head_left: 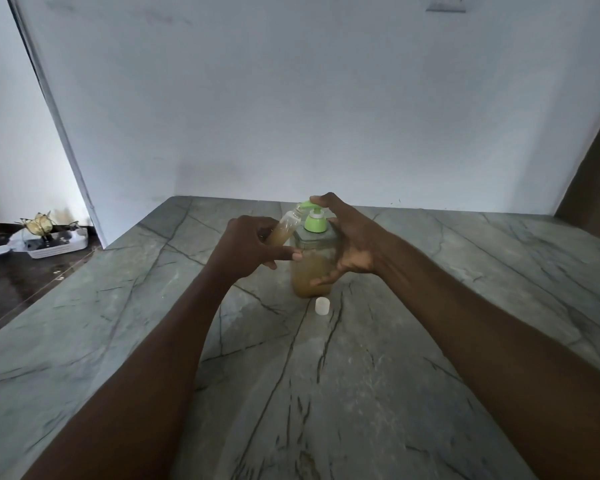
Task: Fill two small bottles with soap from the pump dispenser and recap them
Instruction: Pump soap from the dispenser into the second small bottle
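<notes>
Both bare forearms reach in from the near edge of the table (465, 306), a grey stone slab with dark veins, and meet toward its far edge, about midway along it. A small white cap (321, 305) lies loose on the table just to the near side of the pump dispenser (312, 268), not touching it. The dispenser stands upright, its clear body about half full of amber soap under a green pump head (307, 205). The left hand (246, 244) has its fingers curled round the small bottle (284, 226), clamped on its lower part. The bottle is uncapped and tilted, with its mouth up against the spout, and amber soap fills its lower part. The right hand (350, 244) has its fingers spread apart: the forefinger lies on top of the pump head and the thumb stretches straight across the dispenser's front. On the dark floor beyond the table's left edge sits a white tray (54, 249) of small items.
</notes>
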